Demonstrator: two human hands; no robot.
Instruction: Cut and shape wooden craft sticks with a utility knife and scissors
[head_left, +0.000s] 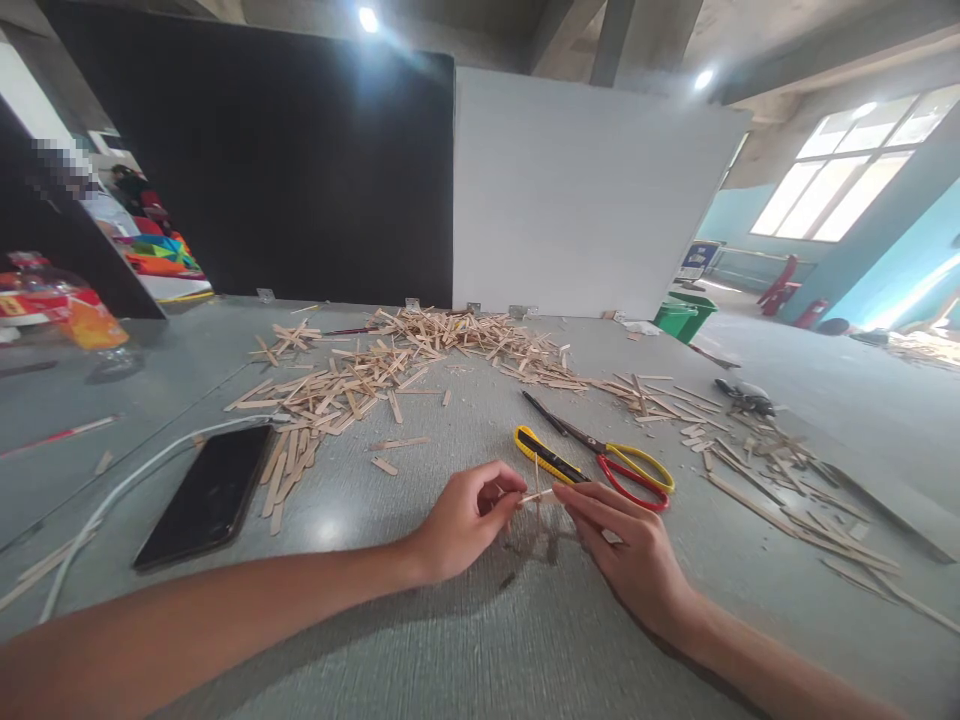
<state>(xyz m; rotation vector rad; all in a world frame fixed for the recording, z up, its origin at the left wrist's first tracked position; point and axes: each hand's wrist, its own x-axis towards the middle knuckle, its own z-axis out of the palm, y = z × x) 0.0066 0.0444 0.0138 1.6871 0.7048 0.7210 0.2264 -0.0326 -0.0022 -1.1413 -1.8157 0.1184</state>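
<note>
My left hand (pixel 466 518) and my right hand (pixel 628 552) meet over the grey table (pixel 465 640), both pinching a small construction of thin wooden sticks (pixel 536 494). The fingers of each hand are curled round the stick piece. Just beyond the fingertips lie a yellow utility knife (pixel 546 455) and red-and-yellow scissors (pixel 626 468). A large scatter of loose wooden sticks (pixel 360 375) covers the table further back.
A black phone (pixel 206 495) with a white cable (pixel 120 490) lies at the left. More stick offcuts (pixel 772 470) spread to the right. Black and white boards (pixel 450 190) stand behind the table. A plastic bottle (pixel 82 320) sits far left, a green bin (pixel 682 315) far right.
</note>
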